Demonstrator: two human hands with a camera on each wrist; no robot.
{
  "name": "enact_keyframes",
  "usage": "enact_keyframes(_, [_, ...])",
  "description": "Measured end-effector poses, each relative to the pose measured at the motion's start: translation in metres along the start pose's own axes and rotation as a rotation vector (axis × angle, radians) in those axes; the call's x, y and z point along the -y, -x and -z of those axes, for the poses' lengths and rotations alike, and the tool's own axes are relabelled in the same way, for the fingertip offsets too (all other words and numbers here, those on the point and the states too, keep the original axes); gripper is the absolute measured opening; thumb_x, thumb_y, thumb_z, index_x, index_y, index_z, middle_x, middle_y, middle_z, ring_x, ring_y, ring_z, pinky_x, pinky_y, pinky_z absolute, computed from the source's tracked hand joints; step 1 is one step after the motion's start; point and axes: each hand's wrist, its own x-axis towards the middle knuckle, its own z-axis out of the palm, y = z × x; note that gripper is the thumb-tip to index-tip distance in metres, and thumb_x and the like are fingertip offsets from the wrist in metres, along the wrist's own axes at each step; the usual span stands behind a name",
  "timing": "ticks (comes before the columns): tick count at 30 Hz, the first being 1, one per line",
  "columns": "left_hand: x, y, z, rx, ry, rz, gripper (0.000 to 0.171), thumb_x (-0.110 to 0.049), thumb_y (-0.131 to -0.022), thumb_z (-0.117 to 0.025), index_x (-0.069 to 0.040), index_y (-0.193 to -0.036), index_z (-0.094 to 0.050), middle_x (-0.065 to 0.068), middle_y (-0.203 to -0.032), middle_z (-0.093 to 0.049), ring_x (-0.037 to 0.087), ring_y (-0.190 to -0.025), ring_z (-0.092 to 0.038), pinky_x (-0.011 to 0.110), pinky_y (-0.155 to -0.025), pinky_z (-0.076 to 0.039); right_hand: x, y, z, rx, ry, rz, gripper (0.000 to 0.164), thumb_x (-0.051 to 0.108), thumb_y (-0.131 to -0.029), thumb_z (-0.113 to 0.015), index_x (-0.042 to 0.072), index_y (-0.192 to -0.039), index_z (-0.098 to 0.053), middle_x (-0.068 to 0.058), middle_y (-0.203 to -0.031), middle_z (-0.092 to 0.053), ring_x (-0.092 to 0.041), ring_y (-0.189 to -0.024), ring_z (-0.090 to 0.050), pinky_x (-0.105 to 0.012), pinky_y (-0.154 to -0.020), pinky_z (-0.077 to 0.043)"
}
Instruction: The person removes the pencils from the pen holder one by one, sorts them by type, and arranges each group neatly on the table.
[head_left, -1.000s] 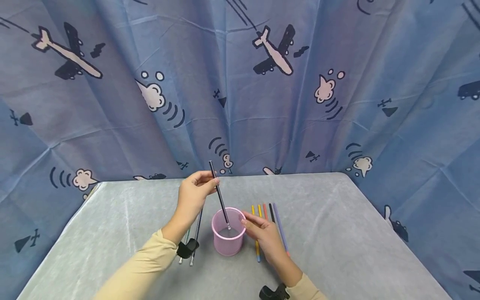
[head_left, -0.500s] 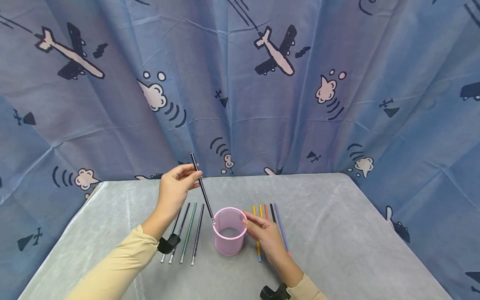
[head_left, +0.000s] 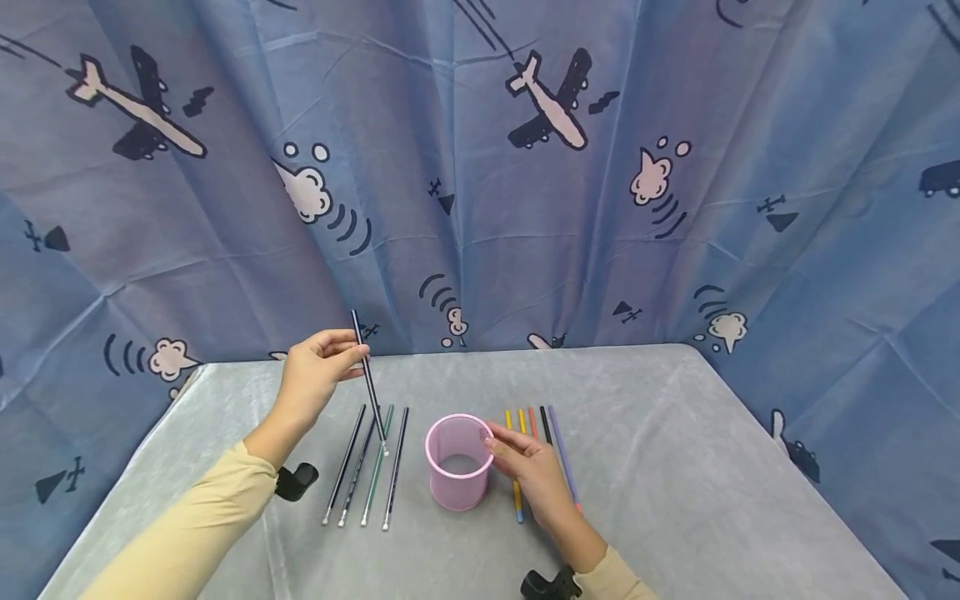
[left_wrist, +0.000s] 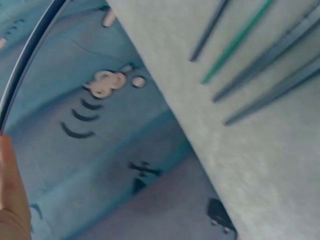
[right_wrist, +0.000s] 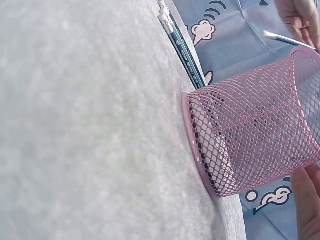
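My left hand (head_left: 311, 375) pinches a dark pencil (head_left: 367, 379) between thumb and fingers, its white eraser end down, above a row of several pencils. In the left wrist view the held pencil (left_wrist: 31, 52) looks curved at the edge, and a finger (left_wrist: 10, 185) shows below it. A pink mesh pen holder (head_left: 459, 490) stands upright on the table with nothing in it. My right hand (head_left: 532, 471) grips its right side, thumb at the rim. The right wrist view shows the holder's mesh wall (right_wrist: 250, 127) and the held pencil's end (right_wrist: 285, 38) beyond.
Left of the holder lie several pencils, a green one (head_left: 372, 492) among them. On the right, partly under my right hand, lie a yellow stick (head_left: 517, 504), a purple one (head_left: 562, 458), a black one (head_left: 545, 425) and others. A patterned curtain (head_left: 480, 208) hangs behind the table (head_left: 712, 500).
My left hand has moved left with the pencil, whose lower end has come out of the pen holder and now hangs over the left row. The right hand and holder have stayed in place.
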Motion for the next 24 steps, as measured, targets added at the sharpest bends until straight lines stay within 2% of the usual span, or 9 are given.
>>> enact_keyframes(7, [0.017, -0.007, 0.017, 0.055, -0.091, 0.052, 0.042, -0.012, -0.094, -0.069, 0.008, -0.128, -0.059, -0.011, -0.091, -0.069, -0.005, -0.081, -0.067, 0.022, -0.078, -0.063, 0.001, 0.001, 0.000, 0.009, 0.001, -0.001, 0.040, 0.013, -0.093, -0.069, -0.004, -0.129, -0.063, -0.018, -0.129, -0.066, -0.012, -0.109, -0.068, -0.020, -0.087, -0.059])
enact_keyframes(14, [0.030, -0.013, 0.027, 0.151, -0.158, 0.116, 0.041, -0.013, -0.094, -0.068, 0.010, -0.128, -0.059, 0.007, -0.107, -0.074, -0.003, -0.083, -0.068, 0.024, -0.081, -0.063, 0.000, 0.001, 0.001, 0.011, 0.003, 0.005, 0.041, 0.014, -0.093, -0.069, -0.004, -0.129, -0.063, -0.018, -0.130, -0.066, -0.016, -0.112, -0.067, -0.020, -0.088, -0.059])
enact_keyframes(20, [0.044, -0.018, 0.031, 0.233, -0.184, 0.142, 0.039, -0.007, -0.092, -0.069, 0.014, -0.123, -0.060, 0.005, -0.101, -0.075, 0.000, -0.082, -0.068, 0.028, -0.080, -0.064, 0.000, 0.001, 0.001, 0.010, -0.001, 0.004, 0.040, 0.014, -0.093, -0.069, -0.004, -0.128, -0.063, -0.019, -0.129, -0.067, -0.014, -0.110, -0.068, -0.021, -0.088, -0.060])
enact_keyframes(24, [0.054, -0.020, 0.036, 0.275, -0.210, 0.154, 0.039, -0.005, -0.092, -0.068, 0.017, -0.123, -0.059, 0.010, -0.102, -0.075, 0.003, -0.083, -0.068, 0.030, -0.079, -0.064, 0.001, 0.002, 0.001, 0.009, 0.009, 0.005, 0.040, 0.014, -0.093, -0.069, -0.004, -0.128, -0.063, -0.019, -0.128, -0.067, -0.012, -0.108, -0.068, -0.022, -0.088, -0.060])
